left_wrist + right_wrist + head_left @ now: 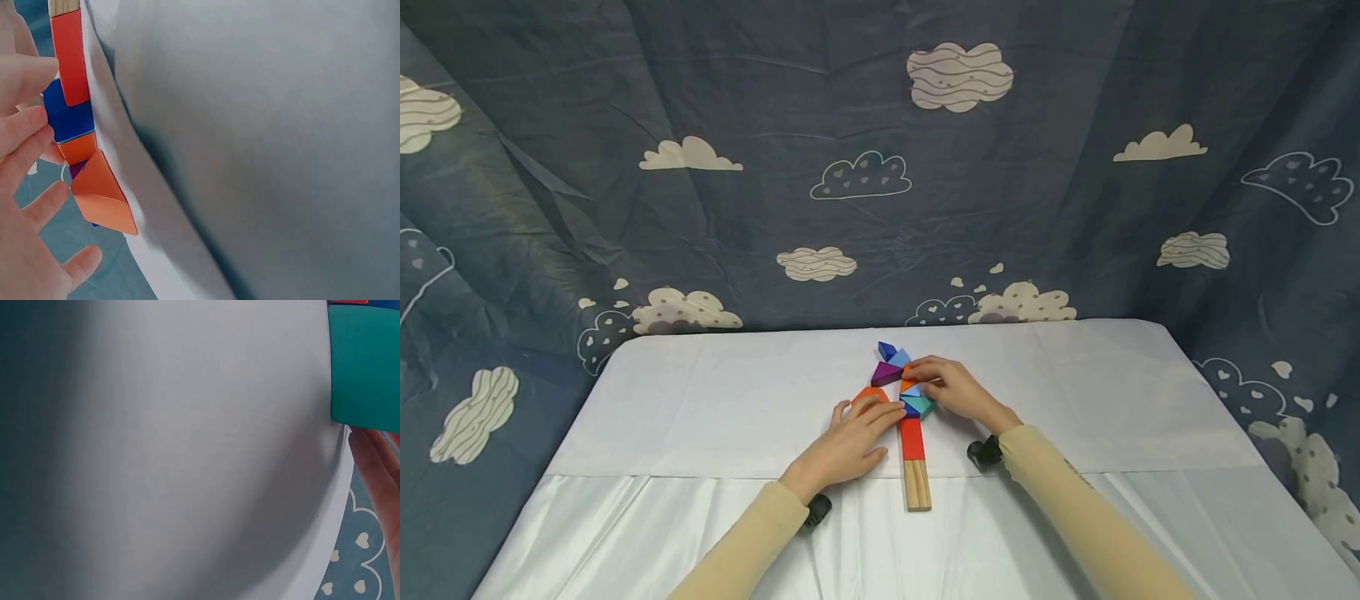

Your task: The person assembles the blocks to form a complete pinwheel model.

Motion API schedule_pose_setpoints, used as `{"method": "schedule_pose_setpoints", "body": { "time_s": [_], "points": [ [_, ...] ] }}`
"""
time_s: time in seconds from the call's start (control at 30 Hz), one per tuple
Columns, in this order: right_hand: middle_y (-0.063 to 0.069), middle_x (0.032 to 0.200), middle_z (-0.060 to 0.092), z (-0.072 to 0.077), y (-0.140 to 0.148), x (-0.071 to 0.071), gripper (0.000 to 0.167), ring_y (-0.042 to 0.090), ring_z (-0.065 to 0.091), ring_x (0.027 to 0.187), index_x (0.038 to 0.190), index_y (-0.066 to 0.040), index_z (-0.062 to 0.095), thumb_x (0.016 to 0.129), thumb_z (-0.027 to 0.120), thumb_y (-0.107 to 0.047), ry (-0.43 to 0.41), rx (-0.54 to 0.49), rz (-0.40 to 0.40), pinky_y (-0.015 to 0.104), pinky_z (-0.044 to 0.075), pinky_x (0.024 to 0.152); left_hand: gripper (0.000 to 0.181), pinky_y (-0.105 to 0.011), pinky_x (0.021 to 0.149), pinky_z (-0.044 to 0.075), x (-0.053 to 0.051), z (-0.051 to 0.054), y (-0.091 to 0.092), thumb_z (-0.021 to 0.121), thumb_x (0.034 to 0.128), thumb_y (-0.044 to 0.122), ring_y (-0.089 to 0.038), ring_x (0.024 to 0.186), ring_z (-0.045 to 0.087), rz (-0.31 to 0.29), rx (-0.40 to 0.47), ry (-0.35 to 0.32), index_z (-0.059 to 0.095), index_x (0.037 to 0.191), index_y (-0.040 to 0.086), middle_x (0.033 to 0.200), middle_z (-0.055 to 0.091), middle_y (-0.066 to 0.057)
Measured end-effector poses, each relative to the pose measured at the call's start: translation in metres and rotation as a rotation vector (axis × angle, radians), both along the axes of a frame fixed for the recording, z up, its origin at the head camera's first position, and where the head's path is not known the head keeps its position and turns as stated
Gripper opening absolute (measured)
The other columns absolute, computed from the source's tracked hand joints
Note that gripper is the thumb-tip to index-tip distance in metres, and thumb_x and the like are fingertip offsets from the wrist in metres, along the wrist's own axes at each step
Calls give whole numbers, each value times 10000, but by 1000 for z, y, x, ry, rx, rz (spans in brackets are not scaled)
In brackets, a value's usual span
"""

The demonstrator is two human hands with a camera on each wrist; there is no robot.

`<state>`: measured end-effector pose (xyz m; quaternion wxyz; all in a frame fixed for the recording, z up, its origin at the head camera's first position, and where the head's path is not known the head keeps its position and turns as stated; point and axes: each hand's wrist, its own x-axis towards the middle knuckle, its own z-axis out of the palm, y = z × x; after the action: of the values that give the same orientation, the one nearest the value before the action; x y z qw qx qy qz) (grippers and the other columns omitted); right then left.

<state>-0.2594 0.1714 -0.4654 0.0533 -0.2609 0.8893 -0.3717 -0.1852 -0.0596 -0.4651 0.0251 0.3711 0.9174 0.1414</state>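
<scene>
A row of coloured wooden blocks lies on the white table. My left hand (pixel 850 442) reaches in from the left with fairly straight fingers, its fingertips at the dark blue block (pixel 69 115). Under and beside those fingers is a separate orange block (pixel 103 194). From the right, my right hand (pixel 958 390) touches the row near a narrow orange piece (pixel 907 384) and a light blue triangle (pixel 913 390). Close below its fingers sits a teal block (pixel 365 365). A red block (pixel 912 439) and a plain striped wooden block (pixel 917 485) form the near end.
Beyond the hands, a purple triangle (pixel 886 373), a light blue piece (pixel 899 358) and a dark blue piece (pixel 887 350) curve up-left. The white cloth (pixel 700 408) covers the table. A dark cloud-patterned curtain (pixel 760 100) hangs behind it.
</scene>
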Motion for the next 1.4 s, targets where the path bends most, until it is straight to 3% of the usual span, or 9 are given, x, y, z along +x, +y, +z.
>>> {"method": "schedule_pose_setpoints", "body": {
  "time_s": [0.2,0.57,0.9,1.17,1.4],
  "points": [
    [160,1281,559,2,-1,-2,283,309,575,1114,1175,-32,673,905,603,21,-5,-4,18,407,469,926,577,-607,1046,196,-1,0,0,616,933,231,-234,1372,252,-2,4,2,403,1464,157,1500,358,29],
    [141,1233,576,2,-1,-3,272,296,604,1058,1173,-33,665,904,630,-13,-32,-28,25,412,479,912,579,-600,1054,187,-1,0,0,613,935,237,-235,1375,247,2,4,-9,398,1468,162,1504,353,29],
    [160,1241,574,11,7,9,407,312,603,1042,1296,-50,579,901,663,-100,-95,-17,6,431,496,883,579,-603,1059,177,0,1,0,614,936,241,-240,1374,245,8,3,-22,399,1468,162,1504,352,28],
    [102,1071,623,7,11,13,454,246,615,919,1308,-73,568,869,674,-33,-118,8,-1,402,515,839,578,-601,1057,180,0,1,0,616,934,234,-232,1374,243,8,2,-11,402,1466,161,1501,356,30],
    [80,1038,632,7,11,11,435,234,620,909,1299,-72,574,877,667,-28,-137,-3,9,391,519,833,578,-594,1058,183,0,-1,1,613,934,236,-231,1372,245,7,4,-9,399,1467,165,1499,357,33]
  ]
}}
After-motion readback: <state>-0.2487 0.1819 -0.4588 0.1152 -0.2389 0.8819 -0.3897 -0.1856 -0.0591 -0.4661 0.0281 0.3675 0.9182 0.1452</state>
